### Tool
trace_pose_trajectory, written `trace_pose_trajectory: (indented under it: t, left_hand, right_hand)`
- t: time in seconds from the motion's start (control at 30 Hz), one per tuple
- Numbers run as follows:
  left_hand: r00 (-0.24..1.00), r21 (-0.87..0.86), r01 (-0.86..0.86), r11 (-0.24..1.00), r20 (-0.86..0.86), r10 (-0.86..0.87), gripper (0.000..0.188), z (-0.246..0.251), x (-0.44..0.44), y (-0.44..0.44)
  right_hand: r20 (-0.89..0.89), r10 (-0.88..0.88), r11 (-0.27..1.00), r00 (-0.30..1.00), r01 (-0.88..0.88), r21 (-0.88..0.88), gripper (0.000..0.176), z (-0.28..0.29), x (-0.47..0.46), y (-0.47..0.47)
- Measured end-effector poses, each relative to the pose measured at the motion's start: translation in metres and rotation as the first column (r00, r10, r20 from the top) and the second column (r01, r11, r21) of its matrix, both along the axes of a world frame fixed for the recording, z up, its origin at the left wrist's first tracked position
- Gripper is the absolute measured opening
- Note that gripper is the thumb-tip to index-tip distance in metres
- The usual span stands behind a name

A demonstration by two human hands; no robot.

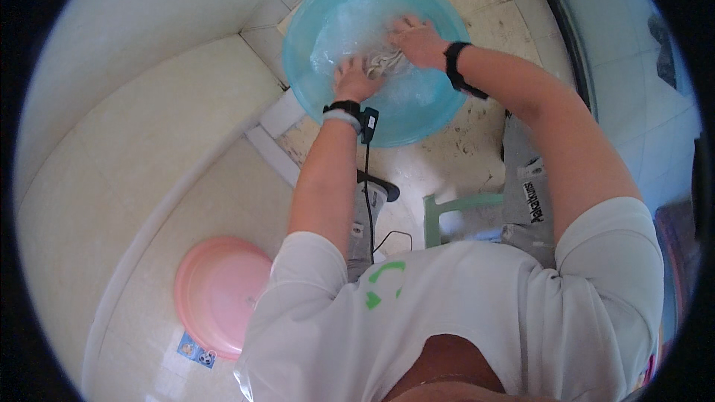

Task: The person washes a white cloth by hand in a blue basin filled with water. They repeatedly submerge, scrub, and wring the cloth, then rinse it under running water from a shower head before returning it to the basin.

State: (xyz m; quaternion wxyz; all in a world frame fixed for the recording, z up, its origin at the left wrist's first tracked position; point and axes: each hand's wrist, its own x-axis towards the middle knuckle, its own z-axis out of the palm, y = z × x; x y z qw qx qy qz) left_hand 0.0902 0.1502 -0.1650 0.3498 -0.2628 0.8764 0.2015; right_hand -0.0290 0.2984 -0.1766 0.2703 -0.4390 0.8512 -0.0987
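Note:
A round turquoise plastic basin point(377, 137) stands on the tiled floor, holding water with foam on it. Inside it lies a wet, light-coloured cloth point(385, 61), bunched up between my hands and partly hidden by water and suds. My left hand point(356, 79) is at the cloth's near left side, fingers spread. My right hand point(418, 42) is at its upper right side, with fingers apart and tips in the foam. Both touch or nearly touch the cloth; whether either grips it is unclear. Each wrist wears a black strap, and a black cable runs from the left one towards my body.
A pink plastic basin point(223, 296) is at the lower left, beside a small blue printed card point(195, 349). A green plastic stool point(433, 220) is between my legs. A tiled wall and raised edge run along the left. A dark curved rim point(581, 67) borders the right.

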Motion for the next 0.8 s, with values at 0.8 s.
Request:
trace_pose_trajectory:
  t: [0.8]
  left_hand:
    - [0.791, 0.461, -0.149, 0.875, -0.475, 0.385, 0.025, 0.060, -0.023, 0.038]
  right_hand:
    - [0.841, -0.123, 0.567, -0.527, 0.658, 0.495, 0.040, 0.031, 0.008, -0.031]
